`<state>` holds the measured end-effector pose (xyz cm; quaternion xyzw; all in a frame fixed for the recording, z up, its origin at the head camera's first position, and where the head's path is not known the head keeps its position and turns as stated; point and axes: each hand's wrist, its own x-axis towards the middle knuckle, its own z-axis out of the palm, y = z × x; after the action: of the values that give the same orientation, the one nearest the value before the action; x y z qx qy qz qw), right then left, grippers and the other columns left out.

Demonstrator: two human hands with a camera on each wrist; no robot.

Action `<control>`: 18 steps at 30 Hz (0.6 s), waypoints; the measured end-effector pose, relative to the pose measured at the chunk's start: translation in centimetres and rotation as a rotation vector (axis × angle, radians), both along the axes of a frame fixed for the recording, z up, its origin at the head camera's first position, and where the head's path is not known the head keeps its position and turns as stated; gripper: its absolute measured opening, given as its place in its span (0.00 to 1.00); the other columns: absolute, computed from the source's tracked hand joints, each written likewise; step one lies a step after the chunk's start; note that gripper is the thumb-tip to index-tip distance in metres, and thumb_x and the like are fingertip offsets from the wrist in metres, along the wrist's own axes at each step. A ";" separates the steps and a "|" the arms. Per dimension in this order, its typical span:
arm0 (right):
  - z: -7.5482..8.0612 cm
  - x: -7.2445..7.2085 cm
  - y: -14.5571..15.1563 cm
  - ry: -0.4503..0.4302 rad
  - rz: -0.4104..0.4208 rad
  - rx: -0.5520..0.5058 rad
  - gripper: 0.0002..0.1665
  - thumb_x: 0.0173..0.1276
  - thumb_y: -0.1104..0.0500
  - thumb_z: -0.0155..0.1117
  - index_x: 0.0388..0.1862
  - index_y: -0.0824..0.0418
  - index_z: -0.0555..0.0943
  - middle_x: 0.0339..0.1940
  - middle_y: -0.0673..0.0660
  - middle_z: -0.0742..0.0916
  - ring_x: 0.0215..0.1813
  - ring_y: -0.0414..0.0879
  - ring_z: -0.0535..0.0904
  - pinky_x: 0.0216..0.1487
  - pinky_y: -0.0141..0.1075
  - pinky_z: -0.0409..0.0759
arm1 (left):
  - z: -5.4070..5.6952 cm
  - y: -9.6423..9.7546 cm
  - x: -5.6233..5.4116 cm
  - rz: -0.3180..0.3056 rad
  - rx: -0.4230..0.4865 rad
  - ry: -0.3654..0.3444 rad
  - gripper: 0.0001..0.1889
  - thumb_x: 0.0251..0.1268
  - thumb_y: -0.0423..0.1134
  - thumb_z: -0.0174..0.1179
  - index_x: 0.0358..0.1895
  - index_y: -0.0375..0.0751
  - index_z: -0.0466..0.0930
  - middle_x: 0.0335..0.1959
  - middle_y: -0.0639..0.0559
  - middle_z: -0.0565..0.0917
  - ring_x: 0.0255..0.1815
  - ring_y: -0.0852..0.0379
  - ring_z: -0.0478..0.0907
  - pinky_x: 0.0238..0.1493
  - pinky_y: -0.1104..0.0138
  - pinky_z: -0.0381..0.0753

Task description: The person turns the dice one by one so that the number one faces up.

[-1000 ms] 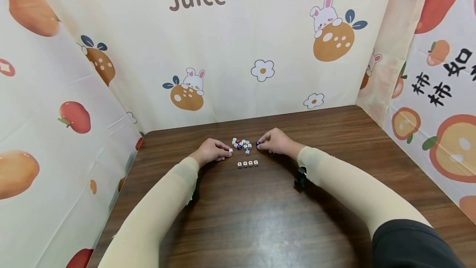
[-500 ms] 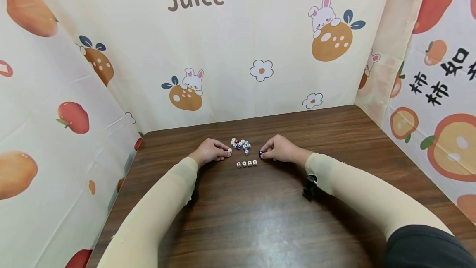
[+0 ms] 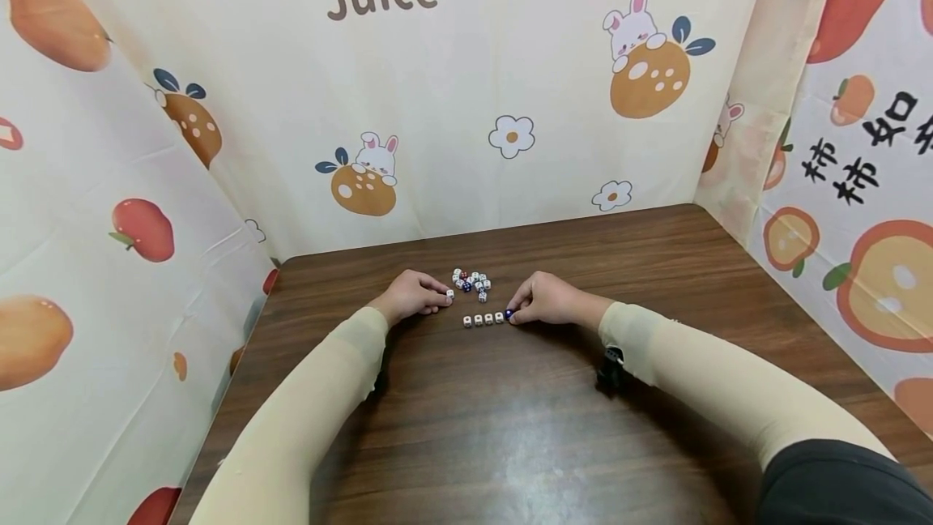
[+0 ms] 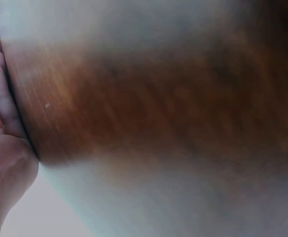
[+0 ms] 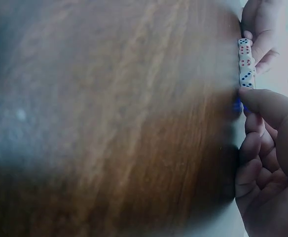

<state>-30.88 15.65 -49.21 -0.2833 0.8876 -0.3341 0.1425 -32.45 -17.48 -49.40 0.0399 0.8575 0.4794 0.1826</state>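
My right hand (image 3: 551, 299) pinches a blue die (image 3: 509, 315) between thumb and fingertips. That die stands at the right end of a row of several white dice (image 3: 489, 319), touching or very near the last one. In the right wrist view the thumb partly covers the blue die (image 5: 237, 104), with white dice (image 5: 246, 63) lined up beyond. Left of a loose cluster, my left hand (image 3: 412, 296) holds a white die (image 3: 449, 294) at its fingertips, low on the table. The left wrist view catches only part of the left hand (image 4: 6, 106), and its die is hidden there.
Behind the row lies the cluster of loose dice (image 3: 479, 286), mostly white, with a red die (image 3: 463, 275) and a blue one (image 3: 467, 287) among them. The brown wooden table (image 3: 466, 411) meets printed curtains (image 3: 452, 185) at the back and sides.
The right hand has drawn its blue die away from the cluster, toward the person, then left to the end of the white row. The left hand stays put with its white die.
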 end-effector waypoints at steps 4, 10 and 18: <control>-0.1 0.0 -0.1 0.009 0.006 0.006 0.05 0.68 0.58 0.85 0.43 0.54 0.99 0.26 0.43 0.91 0.30 0.35 0.79 0.37 0.30 0.78 | 0.1 0.0 0.0 0.001 -0.002 0.001 0.12 0.72 0.38 0.81 0.52 0.38 0.97 0.46 0.48 0.95 0.31 0.65 0.85 0.35 0.72 0.89; 0.0 0.0 0.0 -0.006 0.019 0.017 0.07 0.67 0.58 0.86 0.43 0.55 0.99 0.25 0.43 0.90 0.29 0.34 0.78 0.36 0.29 0.78 | 0.0 0.1 0.0 0.000 -0.002 0.010 0.12 0.72 0.38 0.81 0.53 0.38 0.97 0.46 0.49 0.95 0.31 0.65 0.85 0.36 0.73 0.89; -0.1 -0.1 0.0 -0.020 0.020 0.016 0.07 0.67 0.58 0.86 0.43 0.55 0.99 0.25 0.43 0.91 0.29 0.34 0.78 0.35 0.29 0.77 | 0.0 -0.1 0.1 -0.003 -0.009 0.012 0.12 0.72 0.38 0.81 0.53 0.37 0.97 0.46 0.48 0.95 0.31 0.64 0.85 0.36 0.72 0.89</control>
<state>-30.98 15.61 -49.28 -0.2877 0.8858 -0.3284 0.1569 -32.33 -17.56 -49.43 0.0434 0.8607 0.4749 0.1784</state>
